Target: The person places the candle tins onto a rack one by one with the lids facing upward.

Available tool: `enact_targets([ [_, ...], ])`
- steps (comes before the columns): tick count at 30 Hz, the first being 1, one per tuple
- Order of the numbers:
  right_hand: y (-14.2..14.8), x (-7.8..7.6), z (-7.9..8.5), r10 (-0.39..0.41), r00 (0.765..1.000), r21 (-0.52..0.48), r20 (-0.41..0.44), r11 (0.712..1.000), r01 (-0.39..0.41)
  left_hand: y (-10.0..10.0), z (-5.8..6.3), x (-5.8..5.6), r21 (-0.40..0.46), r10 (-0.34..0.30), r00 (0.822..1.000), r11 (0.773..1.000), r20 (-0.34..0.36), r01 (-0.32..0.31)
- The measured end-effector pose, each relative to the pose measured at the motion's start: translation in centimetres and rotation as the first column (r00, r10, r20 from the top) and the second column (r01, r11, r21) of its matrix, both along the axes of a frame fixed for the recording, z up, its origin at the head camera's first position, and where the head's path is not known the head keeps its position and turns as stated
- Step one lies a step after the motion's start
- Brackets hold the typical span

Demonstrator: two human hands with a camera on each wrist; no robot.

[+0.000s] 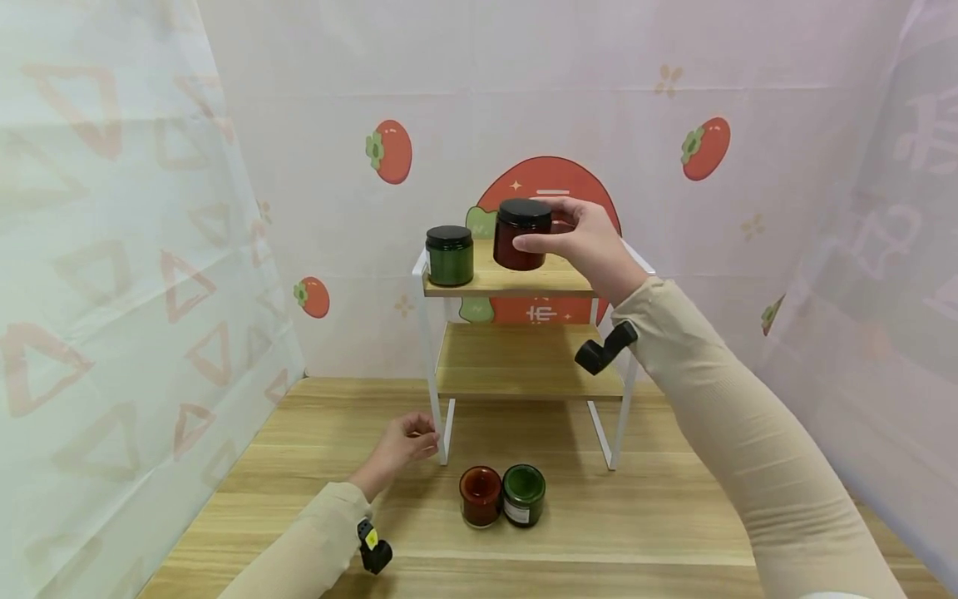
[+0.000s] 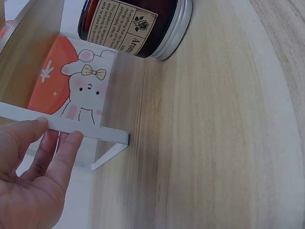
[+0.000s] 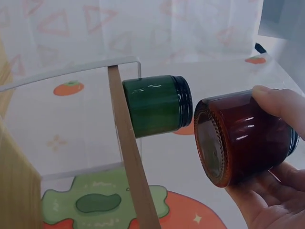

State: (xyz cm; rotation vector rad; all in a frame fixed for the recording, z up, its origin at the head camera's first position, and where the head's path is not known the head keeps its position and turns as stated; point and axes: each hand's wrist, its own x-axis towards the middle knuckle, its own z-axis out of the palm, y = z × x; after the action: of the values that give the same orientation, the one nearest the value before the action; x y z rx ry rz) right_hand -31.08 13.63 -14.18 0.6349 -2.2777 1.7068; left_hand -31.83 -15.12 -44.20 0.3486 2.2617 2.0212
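Observation:
My right hand [image 1: 587, 241] grips an amber-red glass jar [image 1: 521, 241] with a black lid, thumb on its near side. The jar is upright above the shelf rack's wooden top board [image 1: 516, 283]. To its left, a green jar [image 1: 451, 262] with a black lid stands on that board; the right wrist view shows the held jar's bare glass base beside it. Low down, my left hand [image 1: 407, 445] pinches the rack's white leg [image 2: 86, 128] between thumb and fingertips. Near that hand an amber jar [image 1: 481, 497] and a green jar [image 1: 524, 495] stand upside down on the table.
The rack has a lower wooden board [image 1: 531, 359] and white metal side frames on a wood-grain table [image 1: 636, 532]. A printed cloth backdrop [image 1: 329, 166] rises behind the rack, with cloth walls on both sides. The inverted amber jar carries a printed label [image 2: 126, 24].

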Motion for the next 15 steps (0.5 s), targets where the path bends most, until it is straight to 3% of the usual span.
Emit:
enact_targets([
  [4,-0.6,-0.6,0.3,0.032,0.999,-0.024,0.019,0.999,-0.032,0.1,0.2,0.3,-0.008,0.010,1.000,1.000,0.001,-0.010],
  [11,-1.4,-1.7,0.2,0.016,0.998,-0.019,0.052,1.000,-0.015,0.0,0.0,0.3,-0.001,0.007,1.000,1.000,0.002,-0.007],
  [15,-1.8,-2.2,0.1,0.034,0.996,-0.049,0.077,0.998,-0.030,-0.2,-0.3,0.4,0.040,-0.018,0.999,0.999,-0.035,0.019],
])
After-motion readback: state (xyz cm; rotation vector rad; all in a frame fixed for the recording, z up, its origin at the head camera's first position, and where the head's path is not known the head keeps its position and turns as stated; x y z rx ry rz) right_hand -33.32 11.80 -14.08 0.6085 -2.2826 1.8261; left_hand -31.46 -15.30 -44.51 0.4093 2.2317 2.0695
